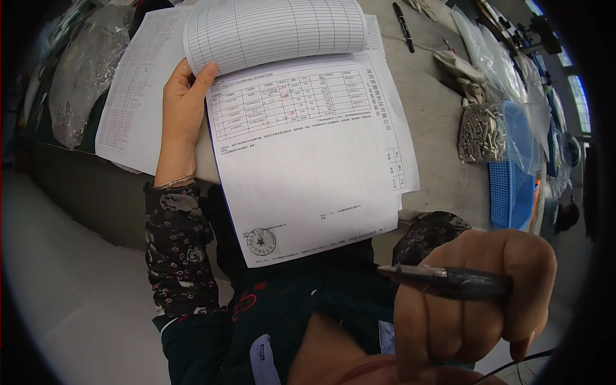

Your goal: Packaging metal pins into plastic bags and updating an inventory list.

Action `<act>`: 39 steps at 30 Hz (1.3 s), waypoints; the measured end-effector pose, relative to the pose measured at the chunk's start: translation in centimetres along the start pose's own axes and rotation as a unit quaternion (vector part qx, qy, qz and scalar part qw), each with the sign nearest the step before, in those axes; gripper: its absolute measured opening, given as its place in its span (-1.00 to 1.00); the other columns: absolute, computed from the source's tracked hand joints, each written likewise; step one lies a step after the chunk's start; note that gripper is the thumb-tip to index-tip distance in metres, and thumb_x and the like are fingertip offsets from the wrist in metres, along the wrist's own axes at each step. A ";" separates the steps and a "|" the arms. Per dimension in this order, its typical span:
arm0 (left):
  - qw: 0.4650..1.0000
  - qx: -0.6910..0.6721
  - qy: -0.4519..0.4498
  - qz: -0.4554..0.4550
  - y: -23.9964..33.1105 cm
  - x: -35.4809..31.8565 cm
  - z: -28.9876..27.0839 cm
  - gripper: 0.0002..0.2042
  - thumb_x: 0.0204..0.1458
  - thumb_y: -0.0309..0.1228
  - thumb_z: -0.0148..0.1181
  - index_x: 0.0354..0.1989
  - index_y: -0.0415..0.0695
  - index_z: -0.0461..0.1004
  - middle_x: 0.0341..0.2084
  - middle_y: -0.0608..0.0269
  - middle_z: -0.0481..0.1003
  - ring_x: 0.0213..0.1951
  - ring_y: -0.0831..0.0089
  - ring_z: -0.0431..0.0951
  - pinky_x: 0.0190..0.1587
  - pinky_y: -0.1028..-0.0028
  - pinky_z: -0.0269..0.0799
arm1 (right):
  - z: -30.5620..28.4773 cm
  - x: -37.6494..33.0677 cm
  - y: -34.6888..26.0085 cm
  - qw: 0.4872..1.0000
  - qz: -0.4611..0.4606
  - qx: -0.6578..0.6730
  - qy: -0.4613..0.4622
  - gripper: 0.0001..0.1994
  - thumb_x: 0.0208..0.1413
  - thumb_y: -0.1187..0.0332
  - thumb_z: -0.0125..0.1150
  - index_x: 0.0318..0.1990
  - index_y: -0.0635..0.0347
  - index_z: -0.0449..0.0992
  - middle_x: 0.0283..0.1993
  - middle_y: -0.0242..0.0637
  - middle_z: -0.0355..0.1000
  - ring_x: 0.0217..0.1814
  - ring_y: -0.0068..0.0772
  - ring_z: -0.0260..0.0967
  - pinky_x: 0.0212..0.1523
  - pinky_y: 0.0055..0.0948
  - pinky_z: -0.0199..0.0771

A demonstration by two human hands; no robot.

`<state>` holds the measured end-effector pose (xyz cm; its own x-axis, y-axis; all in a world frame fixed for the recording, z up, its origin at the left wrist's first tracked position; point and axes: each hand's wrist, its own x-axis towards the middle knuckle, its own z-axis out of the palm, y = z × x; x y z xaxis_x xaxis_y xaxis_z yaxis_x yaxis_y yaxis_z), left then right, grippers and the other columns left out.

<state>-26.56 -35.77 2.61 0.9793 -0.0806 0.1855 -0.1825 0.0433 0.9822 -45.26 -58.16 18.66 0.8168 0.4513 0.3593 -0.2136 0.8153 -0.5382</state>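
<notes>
The left hand [183,109], at ten o'clock, is holding the papers [314,176] by their edge, with its thumb lying on top. The papers are filling the middle and reaching up to twelve o'clock. A lined page [276,35] is curling back at twelve o'clock, and a white page with a printed table is showing under it. A round black stamp [262,242] is sitting on that page at seven o'clock.

The right hand [471,301], at four o'clock, is curling its fingers around a dark pen [455,282]. The pen's tip is pointing to nine o'clock, apart from the papers.

Another black pen [403,27] is lying on the gray table [430,109] at one o'clock. Little metal pieces [481,133] are heaping up between two and three o'clock, just beside a blue basket [510,192] at three o'clock. More sheets [138,83] are lying at ten o'clock, beside a clear bag [90,77].
</notes>
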 end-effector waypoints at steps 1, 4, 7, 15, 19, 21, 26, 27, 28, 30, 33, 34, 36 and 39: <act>1.000 -0.003 -0.001 -0.001 0.0 0.0 -0.1 -0.72 0.05 -0.36 0.16 -0.14 -0.28 0.45 -0.30 0.19 0.51 -0.26 0.55 0.46 -0.20 0.60 0.38 | -0.1 -0.1 0.0 1.000 -0.008 -0.001 -0.005 -0.90 0.04 0.51 -0.03 -0.45 0.23 0.19 -0.79 -0.15 0.21 -0.84 -0.38 0.12 -0.64 -0.28 0.38; 1.000 0.006 0.003 -0.003 0.3 -0.1 0.1 -0.72 0.05 -0.36 0.16 -0.14 -0.29 0.44 -0.30 0.19 0.51 -0.26 0.56 0.46 -0.20 0.60 0.37 | -0.4 -0.2 -0.2 1.000 0.007 -0.015 -0.016 -0.90 0.05 0.50 -0.03 -0.43 0.24 0.19 -0.79 -0.15 0.21 -0.84 -0.37 0.13 -0.61 -0.26 0.40; 1.000 0.005 0.003 0.008 0.0 -0.1 -0.2 -0.72 0.05 -0.36 0.16 -0.14 -0.29 0.44 -0.30 0.19 0.51 -0.26 0.56 0.46 -0.19 0.60 0.37 | -0.8 0.4 0.5 0.999 -0.008 0.013 -0.039 -0.91 0.05 0.50 -0.04 -0.40 0.23 0.18 -0.80 -0.15 0.21 -0.84 -0.36 0.13 -0.59 -0.25 0.40; 1.000 0.009 -0.001 0.004 0.3 0.0 0.1 -0.72 0.05 -0.35 0.16 -0.14 -0.29 0.44 -0.30 0.18 0.51 -0.26 0.55 0.46 -0.19 0.60 0.37 | 0.1 -0.1 -0.6 0.999 0.036 0.004 0.000 -0.91 0.06 0.48 -0.05 -0.39 0.22 0.18 -0.80 -0.15 0.22 -0.85 -0.37 0.12 -0.57 -0.23 0.43; 1.000 0.013 0.001 0.005 0.2 -0.1 -0.1 -0.72 0.05 -0.34 0.16 -0.15 -0.28 0.45 -0.31 0.17 0.51 -0.28 0.55 0.47 -0.21 0.60 0.38 | -0.1 0.0 -0.4 0.999 0.034 -0.004 0.011 -0.91 0.06 0.49 -0.05 -0.40 0.23 0.18 -0.79 -0.14 0.22 -0.84 -0.37 0.14 -0.54 -0.21 0.44; 1.000 0.012 0.004 0.011 0.2 -0.2 -0.1 -0.72 0.05 -0.34 0.16 -0.15 -0.28 0.45 -0.31 0.17 0.51 -0.29 0.55 0.47 -0.21 0.61 0.38 | -0.7 0.3 0.1 0.999 -0.005 -0.004 -0.047 -0.92 0.06 0.50 -0.05 -0.40 0.23 0.19 -0.78 -0.13 0.24 -0.82 -0.37 0.15 -0.50 -0.19 0.45; 1.000 0.013 0.003 0.007 0.1 -0.1 0.0 -0.73 0.05 -0.35 0.16 -0.15 -0.28 0.45 -0.31 0.18 0.51 -0.28 0.55 0.47 -0.22 0.61 0.38 | -0.2 0.2 -0.5 0.999 0.035 -0.012 -0.020 -0.92 0.05 0.51 -0.04 -0.40 0.23 0.19 -0.77 -0.13 0.25 -0.81 -0.35 0.17 -0.50 -0.20 0.44; 1.000 0.005 -0.002 0.005 0.2 0.0 0.1 -0.73 0.05 -0.35 0.16 -0.15 -0.28 0.44 -0.31 0.18 0.51 -0.28 0.56 0.47 -0.21 0.60 0.38 | -0.1 0.0 -0.6 0.999 0.040 -0.013 -0.015 -0.92 0.05 0.51 -0.04 -0.40 0.23 0.19 -0.76 -0.13 0.25 -0.80 -0.35 0.17 -0.50 -0.20 0.44; 1.000 -0.004 -0.004 0.004 0.2 -0.1 0.0 -0.72 0.05 -0.35 0.16 -0.14 -0.28 0.44 -0.30 0.18 0.51 -0.27 0.56 0.47 -0.21 0.60 0.38 | 0.0 -0.1 -0.7 0.999 0.047 -0.015 -0.013 -0.92 0.05 0.51 -0.04 -0.40 0.23 0.19 -0.76 -0.13 0.25 -0.80 -0.35 0.18 -0.50 -0.20 0.44; 1.000 -0.002 -0.002 0.003 0.1 0.0 0.1 -0.72 0.05 -0.35 0.16 -0.14 -0.28 0.44 -0.30 0.19 0.51 -0.28 0.56 0.47 -0.21 0.61 0.38 | 0.0 -0.2 -0.6 0.999 0.035 -0.027 -0.012 -0.92 0.05 0.51 -0.04 -0.40 0.23 0.19 -0.76 -0.12 0.26 -0.80 -0.33 0.19 -0.51 -0.20 0.43; 1.000 0.002 0.003 0.011 -0.2 0.0 -0.2 -0.72 0.05 -0.35 0.16 -0.14 -0.28 0.44 -0.30 0.19 0.51 -0.28 0.56 0.47 -0.21 0.61 0.38 | -0.8 0.7 0.1 0.997 -0.005 -0.043 -0.063 -0.92 0.04 0.52 -0.03 -0.42 0.24 0.20 -0.77 -0.11 0.26 -0.81 -0.32 0.19 -0.54 -0.21 0.41; 1.000 0.001 0.002 0.019 -0.3 0.1 -0.1 -0.72 0.05 -0.35 0.16 -0.14 -0.28 0.44 -0.30 0.19 0.51 -0.28 0.56 0.47 -0.21 0.61 0.38 | -0.7 0.7 0.1 0.997 -0.005 -0.043 -0.063 -0.92 0.04 0.52 -0.03 -0.42 0.24 0.20 -0.77 -0.11 0.26 -0.81 -0.32 0.19 -0.54 -0.21 0.41; 1.000 0.002 -0.002 0.009 0.0 0.1 -0.2 -0.72 0.05 -0.35 0.16 -0.14 -0.28 0.44 -0.30 0.19 0.51 -0.27 0.56 0.47 -0.20 0.61 0.38 | -0.6 0.7 0.1 0.999 -0.014 0.003 -0.048 -0.91 0.03 0.53 -0.01 -0.45 0.26 0.22 -0.79 -0.11 0.24 -0.83 -0.31 0.16 -0.57 -0.20 0.40; 1.000 -0.001 -0.003 -0.001 -0.1 0.0 -0.1 -0.72 0.05 -0.35 0.17 -0.14 -0.28 0.44 -0.29 0.18 0.51 -0.25 0.55 0.47 -0.19 0.60 0.37 | -0.9 0.8 0.3 0.998 -0.008 0.002 -0.063 -0.91 0.02 0.53 0.00 -0.45 0.25 0.22 -0.79 -0.11 0.25 -0.83 -0.31 0.17 -0.59 -0.22 0.39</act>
<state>-26.52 -35.71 2.50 0.9792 -0.0869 0.1836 -0.1802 0.0447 0.9826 -44.24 -57.85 18.11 0.7457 0.4805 0.4615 -0.2032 0.8237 -0.5293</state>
